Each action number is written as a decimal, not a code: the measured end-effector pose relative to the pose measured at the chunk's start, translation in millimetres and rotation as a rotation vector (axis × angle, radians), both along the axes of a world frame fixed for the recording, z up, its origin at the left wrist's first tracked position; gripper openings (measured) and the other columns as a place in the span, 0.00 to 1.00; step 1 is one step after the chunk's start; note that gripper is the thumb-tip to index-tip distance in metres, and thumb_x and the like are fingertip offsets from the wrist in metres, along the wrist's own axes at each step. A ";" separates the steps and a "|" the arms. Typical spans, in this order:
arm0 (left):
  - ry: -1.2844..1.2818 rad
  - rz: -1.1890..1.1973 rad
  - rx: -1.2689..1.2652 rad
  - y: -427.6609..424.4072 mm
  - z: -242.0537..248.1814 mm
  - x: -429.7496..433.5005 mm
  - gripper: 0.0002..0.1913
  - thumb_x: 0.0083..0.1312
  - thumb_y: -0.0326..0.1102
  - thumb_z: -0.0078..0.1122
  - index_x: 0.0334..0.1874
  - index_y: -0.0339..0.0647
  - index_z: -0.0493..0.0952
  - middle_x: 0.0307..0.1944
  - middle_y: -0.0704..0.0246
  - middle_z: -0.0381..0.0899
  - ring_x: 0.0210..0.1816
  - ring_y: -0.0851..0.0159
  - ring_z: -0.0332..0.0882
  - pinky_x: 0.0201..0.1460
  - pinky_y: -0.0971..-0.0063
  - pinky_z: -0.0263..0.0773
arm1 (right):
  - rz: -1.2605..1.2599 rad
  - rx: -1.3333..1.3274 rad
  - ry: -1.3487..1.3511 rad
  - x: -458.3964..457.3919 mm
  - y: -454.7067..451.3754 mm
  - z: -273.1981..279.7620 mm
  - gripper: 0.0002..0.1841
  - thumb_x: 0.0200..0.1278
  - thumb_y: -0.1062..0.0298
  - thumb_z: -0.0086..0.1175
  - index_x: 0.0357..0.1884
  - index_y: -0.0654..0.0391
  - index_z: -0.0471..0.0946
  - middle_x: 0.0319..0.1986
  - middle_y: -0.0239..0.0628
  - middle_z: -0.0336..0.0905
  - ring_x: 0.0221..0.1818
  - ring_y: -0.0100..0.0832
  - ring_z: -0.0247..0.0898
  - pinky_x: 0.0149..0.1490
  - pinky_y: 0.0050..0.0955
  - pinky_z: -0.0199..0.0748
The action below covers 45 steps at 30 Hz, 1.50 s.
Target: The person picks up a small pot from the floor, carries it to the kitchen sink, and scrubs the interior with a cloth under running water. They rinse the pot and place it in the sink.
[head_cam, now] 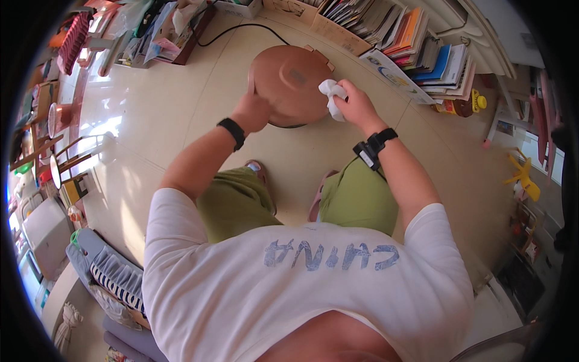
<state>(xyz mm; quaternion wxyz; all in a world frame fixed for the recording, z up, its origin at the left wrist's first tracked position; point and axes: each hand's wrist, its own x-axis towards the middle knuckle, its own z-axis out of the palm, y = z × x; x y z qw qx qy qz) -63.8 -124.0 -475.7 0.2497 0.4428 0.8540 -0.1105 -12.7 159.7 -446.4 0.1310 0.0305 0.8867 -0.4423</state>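
A round brown lidded appliance (289, 102), which looks like an electric griddle, is on the tiled floor in front of my feet. Its lid carries a raised oval with a dark patch, and hinge-like tabs stick out at its far right edge. My left hand (253, 113) grips its near left rim, fingers partly hidden. In my right hand (359, 105) is a crumpled white tissue or cloth (334, 97), held just off the appliance's right edge. I cannot tell whether the tissue touches the lid.
A black cord (242, 26) runs behind the appliance to the left. Boxes of books and magazines (407, 40) line the far right, with a yellow-capped bottle (470, 103) beside them. A box of odds and ends (181, 31) stands far left. A wooden chair (68, 158) is at the left.
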 end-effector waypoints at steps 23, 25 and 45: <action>0.245 0.351 0.813 18.0 59.3 -48.5 0.26 0.59 0.29 0.54 0.61 0.56 0.70 0.59 0.70 0.71 0.51 0.55 0.75 0.53 0.62 0.73 | 0.115 -0.051 0.342 -79.3 60.6 11.1 0.18 0.53 0.64 0.62 0.47 0.57 0.78 0.48 0.38 0.73 0.46 0.37 0.75 0.50 0.31 0.72; 0.189 0.481 0.648 -14.5 44.7 -29.8 0.23 0.59 0.30 0.53 0.59 0.54 0.72 0.57 0.69 0.72 0.52 0.55 0.75 0.54 0.62 0.72 | 0.063 0.025 0.360 -92.8 75.7 9.2 0.18 0.56 0.62 0.60 0.48 0.58 0.78 0.45 0.41 0.75 0.47 0.40 0.75 0.50 0.34 0.72; -0.162 0.935 0.239 -77.9 -19.7 67.8 0.17 0.64 0.38 0.50 0.56 0.52 0.75 0.54 0.69 0.76 0.52 0.57 0.76 0.53 0.62 0.74 | 0.031 0.118 0.151 -149.4 147.6 0.9 0.18 0.55 0.63 0.58 0.46 0.61 0.75 0.36 0.39 0.80 0.39 0.31 0.76 0.47 0.29 0.72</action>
